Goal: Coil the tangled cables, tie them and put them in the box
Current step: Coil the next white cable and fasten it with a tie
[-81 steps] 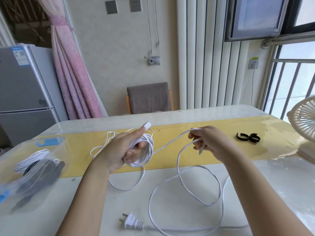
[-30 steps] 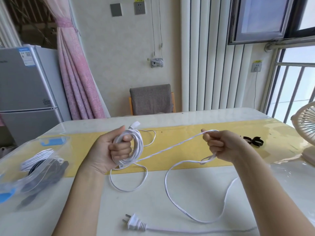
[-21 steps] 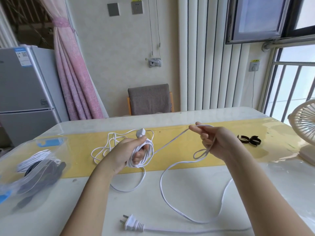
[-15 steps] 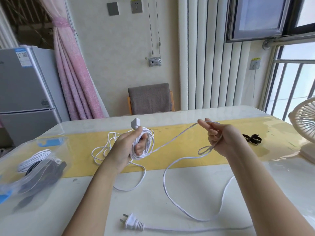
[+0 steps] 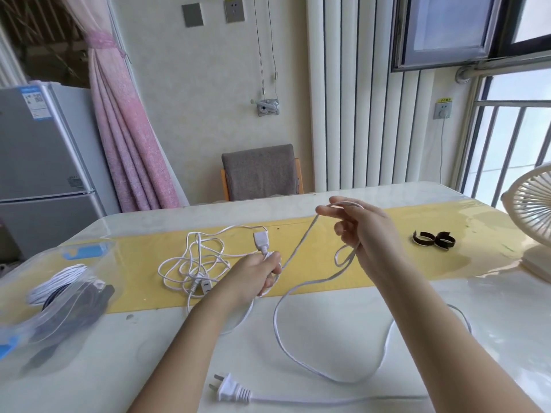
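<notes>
Glossy white tabletop (image 5: 119, 368) fills the lower frame. At centre the left hand (image 5: 253, 277) grips a coiled white power cable (image 5: 298, 243); the right hand (image 5: 369, 234) pinches its strand. Probably light, limp, slick: hold loops bunched, take the plug (image 5: 229, 391) last.

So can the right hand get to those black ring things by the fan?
Probably yes. The black ties lie in the open on the yellow strip, just beside the right hand, with nothing between. That hand holds the white cable, though, so it would likely let go first.
</notes>
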Demonstrator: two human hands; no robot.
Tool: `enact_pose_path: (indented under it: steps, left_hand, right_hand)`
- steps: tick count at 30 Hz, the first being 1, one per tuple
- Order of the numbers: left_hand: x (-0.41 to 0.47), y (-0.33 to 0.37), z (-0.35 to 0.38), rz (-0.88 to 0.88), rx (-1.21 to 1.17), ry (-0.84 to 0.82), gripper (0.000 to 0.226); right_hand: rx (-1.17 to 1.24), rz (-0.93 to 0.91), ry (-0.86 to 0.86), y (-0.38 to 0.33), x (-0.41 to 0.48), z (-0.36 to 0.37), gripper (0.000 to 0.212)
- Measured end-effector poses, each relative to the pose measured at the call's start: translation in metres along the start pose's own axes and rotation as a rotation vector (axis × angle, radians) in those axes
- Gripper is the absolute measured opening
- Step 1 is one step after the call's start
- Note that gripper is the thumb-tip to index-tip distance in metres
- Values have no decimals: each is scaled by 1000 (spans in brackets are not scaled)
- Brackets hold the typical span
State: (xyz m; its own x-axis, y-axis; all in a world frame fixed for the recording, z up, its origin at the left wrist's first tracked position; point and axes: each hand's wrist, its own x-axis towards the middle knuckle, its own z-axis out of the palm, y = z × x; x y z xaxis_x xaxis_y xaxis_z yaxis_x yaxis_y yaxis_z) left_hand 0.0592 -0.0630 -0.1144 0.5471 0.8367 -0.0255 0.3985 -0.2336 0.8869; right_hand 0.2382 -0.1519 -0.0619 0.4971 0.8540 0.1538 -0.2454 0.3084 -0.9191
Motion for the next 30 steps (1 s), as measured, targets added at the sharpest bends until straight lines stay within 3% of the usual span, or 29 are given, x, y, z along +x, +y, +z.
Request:
enact_pose_path:
  steps: [3, 7, 9, 12, 14, 18, 22, 26, 30]
  left_hand:
    - [1, 1, 8, -29, -131, -2, 53]
    - [1, 4, 16, -87, -311, 36, 70]
    - [3, 5, 18, -21, -408, 86, 73]
    - [3, 8, 11, 104, -634, -23, 81]
    - [2, 13, -1, 78, -858, -39, 71]
    - [2, 16, -14, 51, -1192, 27, 28]
    - [-1, 18, -16, 115, -1241, 147, 3]
    - [-4, 20, -22, 106, -1410, 215, 16]
    - [-8, 23, -29, 126, -1392, 268, 12]
  right_hand:
    - [-126, -159, -129, 1, -17, 18, 22]
    - [-210, -226, -384, 11, -31, 34, 23]
    - [-247, -210, -498, 16, -35, 37, 22]
    - [-323, -156, -658, 19, -37, 38, 24]
    - [-399, -104, -762, 20, -37, 37, 26]
    - [-639, 14, -943, 22, -40, 35, 28]
    - [-747, 131, -984, 24, -34, 30, 35]
    - [-785, 178, -916, 16, -26, 17, 30]
    - [-698, 202, -898, 5, -19, 2, 18]
